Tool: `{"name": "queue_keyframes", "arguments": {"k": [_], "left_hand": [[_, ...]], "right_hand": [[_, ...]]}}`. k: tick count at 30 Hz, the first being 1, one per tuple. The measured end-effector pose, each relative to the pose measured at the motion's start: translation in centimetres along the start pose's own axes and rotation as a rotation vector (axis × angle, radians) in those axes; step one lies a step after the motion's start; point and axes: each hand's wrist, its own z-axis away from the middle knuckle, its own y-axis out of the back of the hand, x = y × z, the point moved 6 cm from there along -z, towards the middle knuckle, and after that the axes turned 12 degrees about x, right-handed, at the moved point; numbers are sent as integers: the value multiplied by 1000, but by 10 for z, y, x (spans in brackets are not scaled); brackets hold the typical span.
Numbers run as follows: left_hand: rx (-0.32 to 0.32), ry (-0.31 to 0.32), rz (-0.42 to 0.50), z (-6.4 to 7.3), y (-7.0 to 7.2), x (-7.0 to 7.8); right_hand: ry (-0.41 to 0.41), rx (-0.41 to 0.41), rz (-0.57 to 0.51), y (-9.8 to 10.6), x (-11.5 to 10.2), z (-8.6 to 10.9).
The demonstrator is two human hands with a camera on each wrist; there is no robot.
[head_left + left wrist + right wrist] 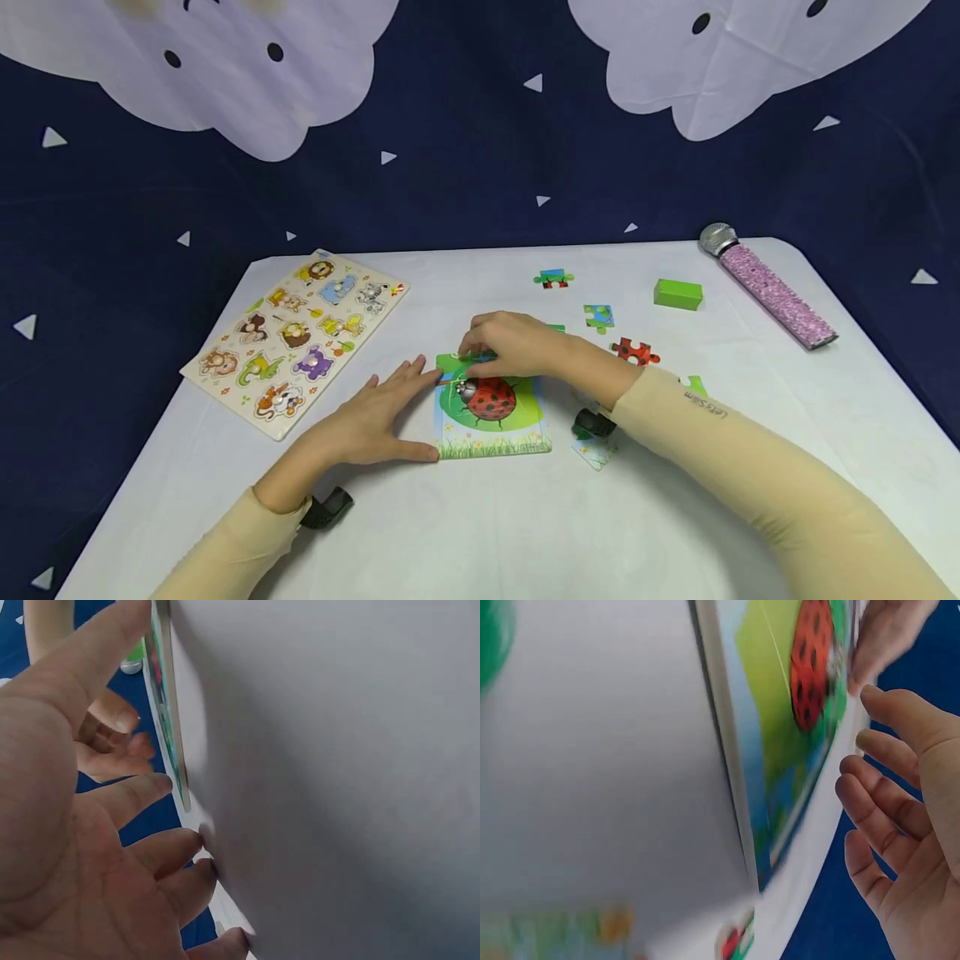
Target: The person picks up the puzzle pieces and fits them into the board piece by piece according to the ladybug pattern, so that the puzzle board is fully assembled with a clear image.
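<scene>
A square ladybug jigsaw board [491, 446] lies on the white table, its far part showing darker green and blue beneath my right hand. My left hand [372, 422] has its fingers spread; the thumb touches the near left corner and the index finger reaches the left edge. My right hand [516, 343] hovers at the board's far edge with loosely bent fingers. In the right wrist view no piece shows between its thumb and fingers [874, 799]. Loose jigsaw pieces lie right of the board, among them a red spotted piece [635, 352] and a blue-green piece [599, 317].
An animal peg puzzle [296, 342] lies at the left. Another jigsaw piece [553, 278] is at the back, and a grassy piece [596, 452] sits partly under the right wrist camera [594, 423]. A green block [678, 294] and a pink glittery microphone [776, 293] are at the right.
</scene>
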Motion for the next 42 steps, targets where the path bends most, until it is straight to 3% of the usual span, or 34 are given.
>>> {"name": "queue_keyframes", "arguments": {"k": [12,20,25,35,42], "left_hand": [[-19,-32,-63,-4,0,-1],[-14,-20,-67,-5,0,0],[-12,-14,-63,-7,0,0],[-25,-1,-70,-9,-1,-1],[-18,2,-87,-10,0,0]], "right_hand": [[-208,80,-39,42,62,15],[-381,157,-49,62,109,30],[-465,161,-39,66,130,33],[-526,127,-22,64,149,31],[-628,125,-143,60,161,27]]}}
